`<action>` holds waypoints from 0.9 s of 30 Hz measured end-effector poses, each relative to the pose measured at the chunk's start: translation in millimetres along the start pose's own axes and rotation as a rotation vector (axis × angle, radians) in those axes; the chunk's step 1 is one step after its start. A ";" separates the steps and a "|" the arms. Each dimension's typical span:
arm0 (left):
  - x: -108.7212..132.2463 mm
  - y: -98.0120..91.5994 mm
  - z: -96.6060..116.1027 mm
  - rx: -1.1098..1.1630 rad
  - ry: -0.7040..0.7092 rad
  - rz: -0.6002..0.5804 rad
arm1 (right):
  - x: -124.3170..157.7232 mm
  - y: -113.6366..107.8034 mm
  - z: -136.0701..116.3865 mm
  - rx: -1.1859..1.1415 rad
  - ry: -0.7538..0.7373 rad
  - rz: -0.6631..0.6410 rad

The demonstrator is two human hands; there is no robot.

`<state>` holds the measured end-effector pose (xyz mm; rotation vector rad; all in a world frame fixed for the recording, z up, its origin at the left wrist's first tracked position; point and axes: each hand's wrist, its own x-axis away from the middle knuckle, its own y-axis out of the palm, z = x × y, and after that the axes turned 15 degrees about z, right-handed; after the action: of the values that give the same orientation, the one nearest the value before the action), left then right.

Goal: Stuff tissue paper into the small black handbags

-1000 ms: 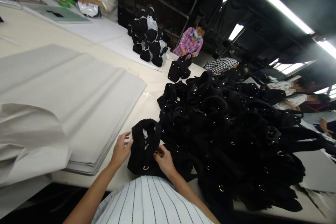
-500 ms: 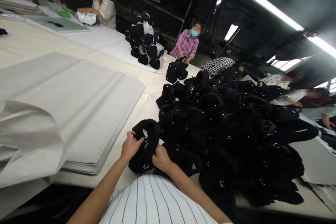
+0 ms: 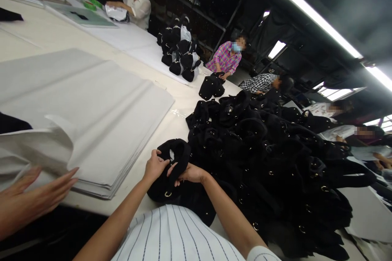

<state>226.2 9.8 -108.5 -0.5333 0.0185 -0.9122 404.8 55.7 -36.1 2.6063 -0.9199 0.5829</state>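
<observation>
A black fabric bag [image 3: 159,188] with a looped handle and a gold ring lies at the table's near edge, right in front of me. At its left side my left hand [image 3: 155,166] pinches the rim, thumb on top. My right hand [image 3: 192,172] reaches past the handle from the right, its fingers curled at the bag's opening beside a small white patch. What exactly its fingertips pinch is partly hidden. The large heap of black bags [image 3: 260,147] with gold rings spreads to the right of my hands.
Another person's hand [image 3: 39,195] reaches in at left over a stack of large grey-white sheets [image 3: 101,110]. Finished-looking black bags with grey wrapping [image 3: 180,49] stand farther back. Co-workers [image 3: 226,57] line the table's far side. Green tape rolls [image 3: 90,5] lie far left.
My right hand has moved from the bag's lower right side up to its handle and opening. Another person's hand has come in at left, and the top sheet's edge there has shifted.
</observation>
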 end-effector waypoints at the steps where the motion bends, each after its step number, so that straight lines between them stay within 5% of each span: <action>1: 0.2 0.4 -1.1 0.014 0.004 0.000 | -2.7 -1.6 0.2 0.031 -0.003 0.006; 7: 4.9 5.5 -4.6 0.056 0.029 0.006 | -4.8 -13.9 2.2 0.112 -0.112 0.076; 16: 0.7 8.2 -1.1 0.059 0.018 -0.038 | -28.4 -22.9 4.2 0.219 0.012 -0.157; 22: -0.5 7.5 -3.5 0.044 0.014 -0.029 | -39.7 -19.5 8.4 0.283 -0.141 -0.031; 27: 1.1 8.7 -3.9 0.054 0.009 -0.015 | -25.8 -13.7 35.0 0.341 -0.354 0.286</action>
<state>232.5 11.6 -115.5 -0.4794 -0.0023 -0.9269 404.9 64.7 -80.7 2.9665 -1.4326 0.3753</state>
